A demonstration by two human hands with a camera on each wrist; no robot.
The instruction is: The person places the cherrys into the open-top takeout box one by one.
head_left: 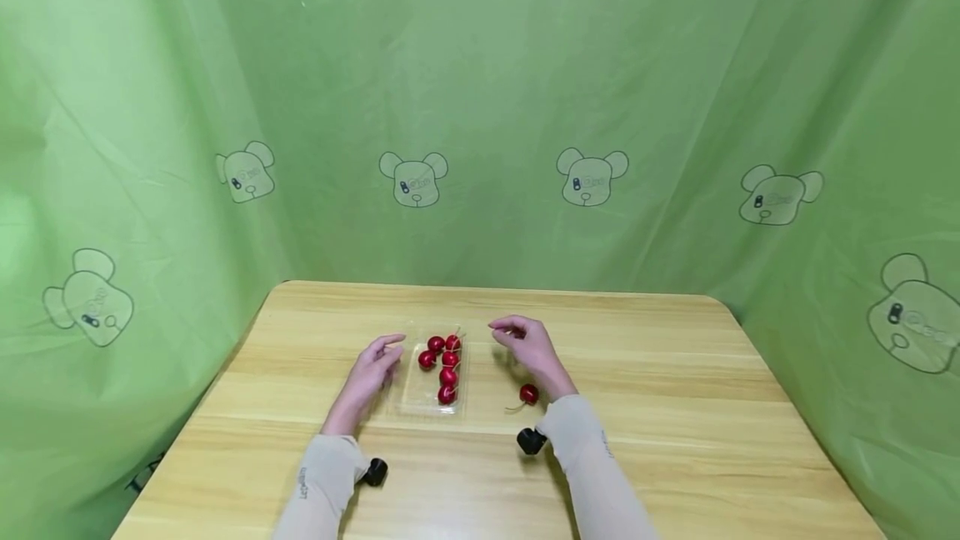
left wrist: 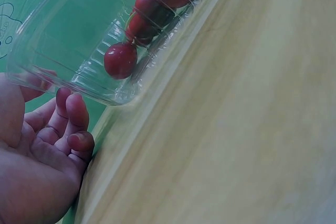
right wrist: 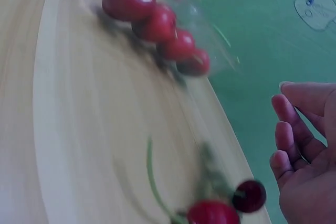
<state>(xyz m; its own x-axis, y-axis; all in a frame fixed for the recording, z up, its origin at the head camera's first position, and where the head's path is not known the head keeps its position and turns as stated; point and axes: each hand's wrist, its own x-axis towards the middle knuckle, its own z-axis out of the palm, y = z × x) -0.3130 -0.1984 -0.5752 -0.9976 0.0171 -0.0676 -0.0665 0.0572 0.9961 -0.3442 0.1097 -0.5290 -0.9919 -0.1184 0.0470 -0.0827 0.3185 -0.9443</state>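
A clear plastic box (head_left: 416, 394) holds several red cherries (head_left: 448, 377), most in a row along its right side. My left hand (head_left: 372, 369) is beside the box's left side, fingers loosely bent; in the left wrist view its fingertips (left wrist: 76, 109) are right at the box's rim. To the right of the box is my right hand (head_left: 531, 350), with nothing between its loosely bent fingers. A loose cherry with a long stem (head_left: 528, 394) lies on the table near the right wrist. A darker cherry (right wrist: 249, 196) shows beside it in the right wrist view.
The wooden table (head_left: 645, 440) has rounded far corners. Green curtains (head_left: 495, 240) printed with bear heads hang behind it and on both sides. A small black device (head_left: 531, 441) is on each wrist, at the pale sleeves (head_left: 600, 473).
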